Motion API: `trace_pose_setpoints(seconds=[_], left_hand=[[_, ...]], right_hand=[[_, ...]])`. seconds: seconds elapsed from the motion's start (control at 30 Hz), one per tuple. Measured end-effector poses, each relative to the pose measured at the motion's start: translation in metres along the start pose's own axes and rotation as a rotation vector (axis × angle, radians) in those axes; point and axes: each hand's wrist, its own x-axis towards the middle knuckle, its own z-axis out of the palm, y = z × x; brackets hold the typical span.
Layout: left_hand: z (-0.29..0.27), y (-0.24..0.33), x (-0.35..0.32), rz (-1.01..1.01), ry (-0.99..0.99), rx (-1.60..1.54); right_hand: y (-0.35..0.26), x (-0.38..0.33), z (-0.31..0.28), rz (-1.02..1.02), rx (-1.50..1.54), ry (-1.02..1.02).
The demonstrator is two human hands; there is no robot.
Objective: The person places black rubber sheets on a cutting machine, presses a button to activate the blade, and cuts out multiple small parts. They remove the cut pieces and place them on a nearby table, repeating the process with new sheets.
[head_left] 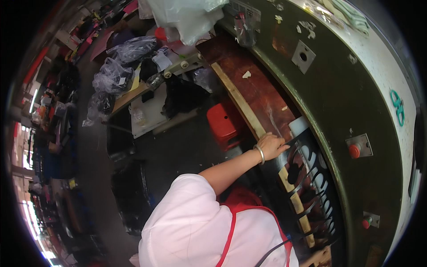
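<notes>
My left hand (271, 144), with a bangle at the wrist, reaches to the near edge of a reddish-brown board (258, 78). Its fingers are closed at the corner of a black sheet (291, 171) with curved cut-outs, which lies along the machine. Pale shapes show in a row through the sheet's openings. My right hand (322, 256) is at the sheet's lower end, by the bottom edge of the picture; most of its fingers are hidden. A wooden strip (240, 100) runs along the board's edge, and several wooden pieces (296, 202) lie beside the sheet.
A curved dark green machine front (329, 89) with red push buttons (354, 151) rises on the right. Teal-handled scissors (397, 108) lie on its pale top. A red stool (225, 122) stands left of the board, near a table heaped with clear plastic bags (113, 73).
</notes>
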Motion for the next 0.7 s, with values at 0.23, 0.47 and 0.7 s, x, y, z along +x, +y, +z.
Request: trace_pose_setpoints(seconds=[0.23, 0.47, 0.7], left_hand=[[-0.039, -0.004, -0.072, -0.018, -0.164, 0.178], [-0.059, 0.009, -0.090, -0.070, -0.203, 0.360], [-0.078, -0.002, -0.131, -0.034, -0.129, 0.355]], right_hand=[[-0.133, -0.087, -0.053, -0.537, 0.092, 0.125], [-0.287, -0.216, 0.022, -0.896, 0.438, -0.504], [-0.269, -0.208, -0.007, -0.143, 1.183, -0.953]])
